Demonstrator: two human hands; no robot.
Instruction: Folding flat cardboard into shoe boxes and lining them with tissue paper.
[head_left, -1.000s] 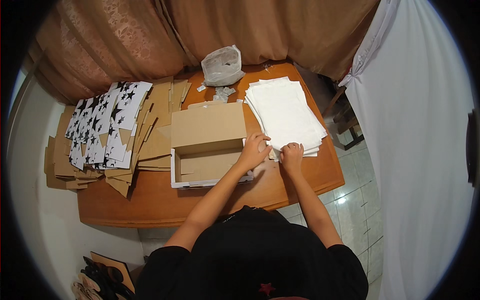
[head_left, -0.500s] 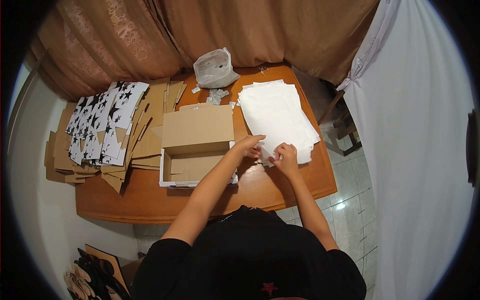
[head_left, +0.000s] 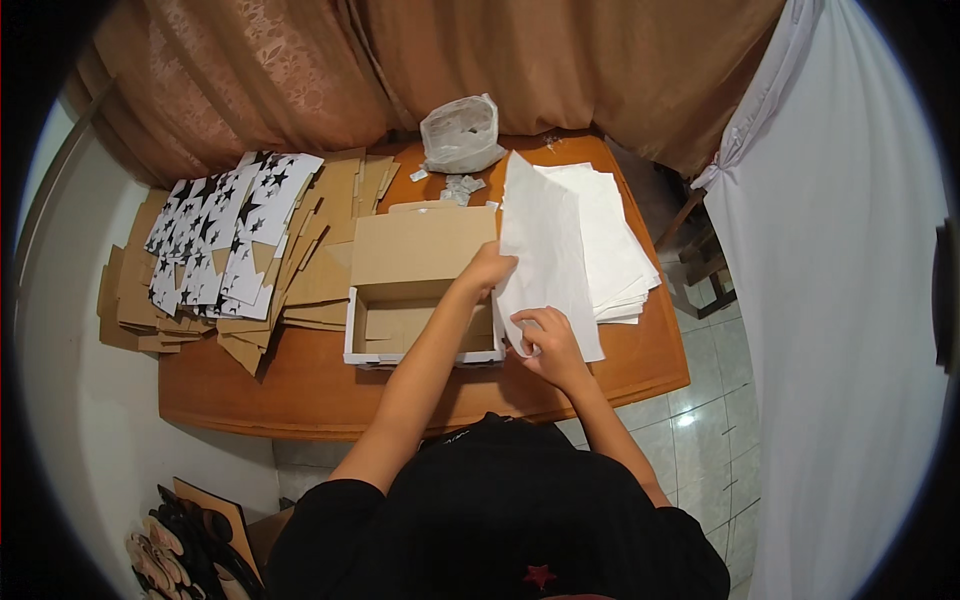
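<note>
A sheet of white paper (head_left: 545, 250) is lifted and tilted between my hands, just right of the box. My left hand (head_left: 489, 268) pinches its left edge, thumb on top. At its lower edge, my right hand (head_left: 545, 345) grips the paper with curled fingers. Beyond the sheet lies a stack of white paper (head_left: 615, 240), partly covered by it. An open cardboard box (head_left: 425, 245) stands to the left, brown inside with white sides and its lid raised. My left forearm crosses over the box's right part.
Flat cardboard pieces (head_left: 325, 225) and star-printed white pieces (head_left: 235, 230) pile up on the left of the wooden table (head_left: 290, 395). A translucent plastic bag (head_left: 462, 135) stands at the back, with small packets (head_left: 462, 188) before it. A white curtain (head_left: 820, 300) hangs at the right.
The top sheet has come up off the stack and shifted left toward the box, held in both hands. The whole view has shifted slightly, so the table's things appear further right.
</note>
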